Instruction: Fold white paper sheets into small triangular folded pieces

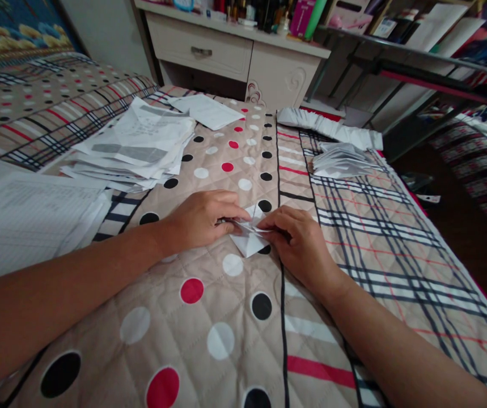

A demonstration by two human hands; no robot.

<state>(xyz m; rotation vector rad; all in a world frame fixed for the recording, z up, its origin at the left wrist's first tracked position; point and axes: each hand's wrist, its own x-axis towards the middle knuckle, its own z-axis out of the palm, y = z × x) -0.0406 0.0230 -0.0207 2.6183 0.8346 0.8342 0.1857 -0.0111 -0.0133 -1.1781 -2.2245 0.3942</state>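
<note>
A small folded piece of white paper (249, 238) lies on the quilted bedspread (226, 317) in the middle of the view. My left hand (200, 218) presses on its left side, fingers curled and pinched on the paper's edge. My right hand (298, 241) pinches the paper's right side, fingers closed on a fold. Part of the paper is hidden under both hands.
A loose pile of white sheets (135, 147) lies at the back left, more sheets (26, 218) at the left edge. Folded paper pieces (341, 158) and a row of them (328, 127) sit at the back right. A white dresser (234, 51) and shelves (417, 51) stand behind.
</note>
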